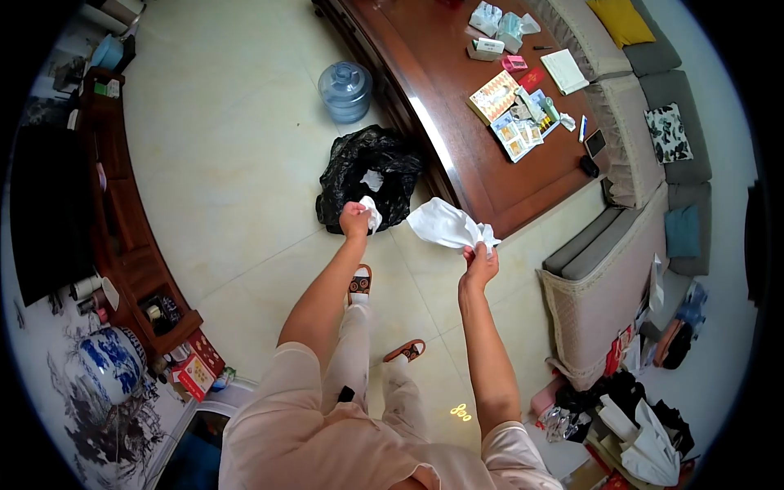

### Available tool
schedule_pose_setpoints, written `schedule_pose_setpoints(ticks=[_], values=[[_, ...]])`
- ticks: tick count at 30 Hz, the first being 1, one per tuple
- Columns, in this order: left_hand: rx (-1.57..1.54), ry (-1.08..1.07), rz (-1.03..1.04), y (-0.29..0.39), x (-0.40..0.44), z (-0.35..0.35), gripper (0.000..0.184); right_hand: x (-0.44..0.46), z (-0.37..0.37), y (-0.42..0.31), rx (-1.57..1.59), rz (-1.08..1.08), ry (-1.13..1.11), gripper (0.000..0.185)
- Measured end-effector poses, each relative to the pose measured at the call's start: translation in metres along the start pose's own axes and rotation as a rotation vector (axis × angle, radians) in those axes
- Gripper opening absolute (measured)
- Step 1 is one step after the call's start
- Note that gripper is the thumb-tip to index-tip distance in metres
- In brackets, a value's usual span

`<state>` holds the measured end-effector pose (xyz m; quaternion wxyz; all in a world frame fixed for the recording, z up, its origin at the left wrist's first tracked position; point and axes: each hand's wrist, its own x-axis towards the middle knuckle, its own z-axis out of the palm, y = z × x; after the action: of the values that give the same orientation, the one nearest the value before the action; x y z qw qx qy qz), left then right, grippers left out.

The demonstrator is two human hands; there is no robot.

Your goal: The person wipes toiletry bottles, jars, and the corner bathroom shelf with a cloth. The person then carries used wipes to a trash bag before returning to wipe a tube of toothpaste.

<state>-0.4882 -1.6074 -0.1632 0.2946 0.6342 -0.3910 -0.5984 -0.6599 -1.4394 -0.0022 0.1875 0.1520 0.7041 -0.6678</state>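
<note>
My left hand (354,219) is closed on a small crumpled white tissue (372,214), at the near rim of a black plastic bag (335,175). The bag stands open on the floor, with some white paper (372,180) inside it. Off to the right, my right hand (481,263) pinches the gathered end of a white plastic bag (445,223). That white bag hangs spread out to the left of the fingers, close to the corner of the wooden table.
A blue water jug (345,91) stands behind the black bag. The wooden table (457,106) holds tissue packs (510,31), an open box of small items (523,122) and a phone (595,143). A sofa (612,269) lies right, a wooden cabinet (122,212) left.
</note>
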Motion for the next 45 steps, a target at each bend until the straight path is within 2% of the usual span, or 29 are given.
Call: schedule_pose_setpoints(ticks=[5,9,12,15,18,24,28,30,33,34,36,37,39,40,41,42,43,44,45], values=[[0.431,0.096,0.082,-0.024,0.062,0.024,0.024,0.016,0.011,0.016,0.021,0.075,0.025,0.008],[0.789,-0.133,0.2,-0.023,0.082,0.033,0.04,0.019,0.016,0.023,0.022,0.081,0.003,0.011],[0.531,-0.178,0.524,0.017,0.057,0.042,0.025,0.02,0.022,0.03,0.0,0.083,-0.019,0.012],[0.357,-0.349,0.791,0.08,0.011,0.045,0.018,0.019,0.027,0.035,-0.001,0.086,-0.033,0.012],[0.433,-0.459,0.885,0.102,-0.013,0.046,0.021,0.015,0.032,0.038,-0.009,0.093,-0.039,0.011],[0.726,-0.454,0.945,0.091,-0.011,0.049,0.01,0.003,0.039,0.041,0.0,0.095,-0.065,0.009],[0.562,-0.31,0.848,0.061,0.015,0.044,0.009,-0.002,0.036,0.037,-0.018,0.069,-0.048,0.009],[0.598,-0.202,0.812,0.04,0.035,0.036,0.01,-0.002,0.032,0.036,-0.03,0.064,-0.037,0.01],[0.781,-0.088,0.656,0.008,0.062,0.024,0.009,-0.004,0.025,0.031,-0.053,0.038,-0.05,0.01],[0.928,-0.124,0.452,-0.013,0.081,0.02,0.003,-0.008,0.025,0.027,-0.067,0.011,-0.07,0.01],[1.151,-0.226,0.233,0.003,0.078,0.017,0.027,-0.013,0.023,0.023,-0.122,-0.089,-0.13,0.009],[1.208,-0.233,0.134,0.014,0.07,0.018,0.06,-0.015,0.023,0.023,-0.161,-0.157,-0.172,0.009],[1.177,-0.311,0.193,0.03,0.055,0.019,0.071,-0.017,0.017,0.024,-0.286,-0.24,-0.269,0.008],[1.166,-0.346,0.223,0.038,0.049,0.016,0.077,-0.017,0.014,0.024,-0.363,-0.358,-0.321,0.008],[1.021,-0.39,0.353,0.038,0.043,0.012,0.073,-0.018,0.015,0.024,-0.436,-0.477,-0.374,0.009],[0.864,-0.578,0.26,0.038,0.037,0.008,0.067,-0.019,0.015,0.023,-0.508,-0.597,-0.426,0.011],[0.559,-0.828,-0.169,0.037,0.028,0.006,0.06,-0.019,0.013,0.02,-0.638,-0.634,-0.486,0.015],[0.339,-0.862,-0.449,0.069,-0.007,0.003,0.057,-0.025,0.016,0.016,-0.66,-0.642,-0.52,0.015],[0.027,-0.918,-0.684,0.062,-0.02,0.004,0.054,-0.031,0.021,0.011,-0.681,-0.651,-0.555,0.015]])
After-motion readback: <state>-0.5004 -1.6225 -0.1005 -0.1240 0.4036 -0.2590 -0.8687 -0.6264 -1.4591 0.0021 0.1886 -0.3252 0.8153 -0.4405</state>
